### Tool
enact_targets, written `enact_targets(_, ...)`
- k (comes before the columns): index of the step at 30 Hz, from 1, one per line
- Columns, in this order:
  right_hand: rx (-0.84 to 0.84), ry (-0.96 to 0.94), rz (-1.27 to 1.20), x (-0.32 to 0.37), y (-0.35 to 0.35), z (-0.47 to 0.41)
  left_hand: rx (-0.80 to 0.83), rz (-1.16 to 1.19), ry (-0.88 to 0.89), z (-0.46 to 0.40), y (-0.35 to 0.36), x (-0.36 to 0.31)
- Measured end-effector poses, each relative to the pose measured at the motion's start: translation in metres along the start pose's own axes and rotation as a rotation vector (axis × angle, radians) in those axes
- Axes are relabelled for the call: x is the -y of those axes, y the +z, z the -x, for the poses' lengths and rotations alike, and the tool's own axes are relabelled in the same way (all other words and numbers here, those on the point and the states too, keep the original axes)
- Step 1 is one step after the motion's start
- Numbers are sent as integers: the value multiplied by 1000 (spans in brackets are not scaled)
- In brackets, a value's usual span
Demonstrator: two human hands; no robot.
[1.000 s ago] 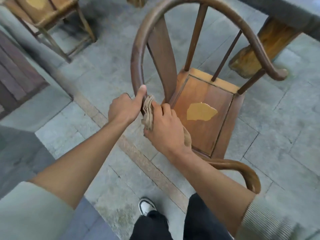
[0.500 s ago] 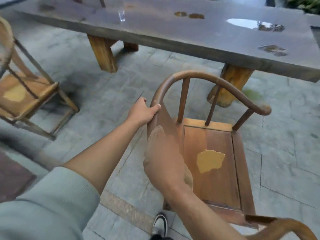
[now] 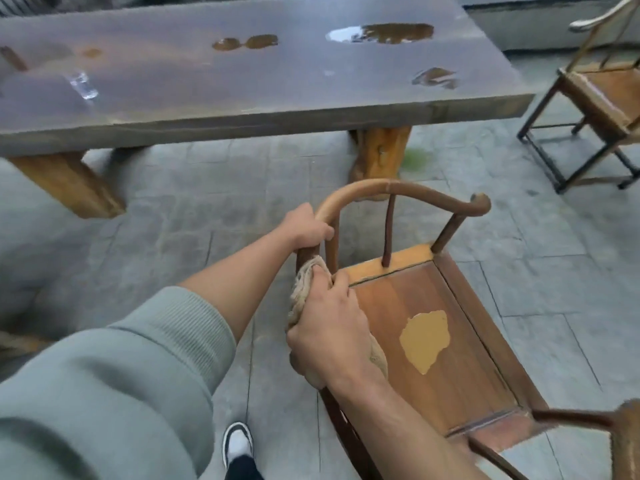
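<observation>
Wood, brown and worn, makes up the chair (image 3: 464, 372) that both hands work on, and its curved top rail (image 3: 408, 187) is where the left hand (image 3: 306, 228) has its hold: the fingers are curled right round the rail at the left end of the bend, closed tight on it, with the thumb side facing the camera. Just below, the right hand (image 3: 329, 327) grips a beige cloth (image 3: 302, 289), its fingers wrapped over the bunched fabric and pressing it against the upright part of the chair back under the left hand (how the thumb lies cannot be told, as the cloth hides it). One end of the cloth pokes up out of the grip, almost touching the left hand, and the other end hangs out beneath the wrist, over the rear edge of the seat. So the chair back stands between the two hands, one above and one below, both in contact with it. A yellow patch (image 3: 424, 337) shows in the middle of the seat, just right of the right hand. Beyond the chair stands a long dark table (image 3: 242, 98) with puddles (image 3: 394, 31) on its top, and a second chair (image 3: 602, 95) stands at the far right. A black-and-white shoe (image 3: 237, 441) rests on the grey paving (image 3: 173, 220).
</observation>
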State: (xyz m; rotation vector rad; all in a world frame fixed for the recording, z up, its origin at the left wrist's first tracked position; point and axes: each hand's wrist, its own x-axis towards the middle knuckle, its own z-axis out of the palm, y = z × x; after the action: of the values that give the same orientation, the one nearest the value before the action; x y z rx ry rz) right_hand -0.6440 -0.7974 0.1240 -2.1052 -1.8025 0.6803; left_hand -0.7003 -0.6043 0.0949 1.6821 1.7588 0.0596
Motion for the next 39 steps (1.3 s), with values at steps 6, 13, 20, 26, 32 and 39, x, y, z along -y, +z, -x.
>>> enact_targets(6,-115,290,140,47,6,-102,212,-179,209,-92,-1,-24)
enact_targets(13,-161,522,120,60,6,-176,426,-320,331,-178,0,-59)
enact_targets(20,-192,615,70,31,-2,-270,529,-453,574,-257,36,-130)
enact_targets(26,-159,688,48,-13,-10,-342,709,-595,744,-307,74,-194)
enact_targets(32,-199,937,-220,-87,-24,-391,809,-837,845,-326,131,-259)
enact_targets(39,-406,1319,-343,-213,-39,-444,968,-870,948,-362,221,-338)
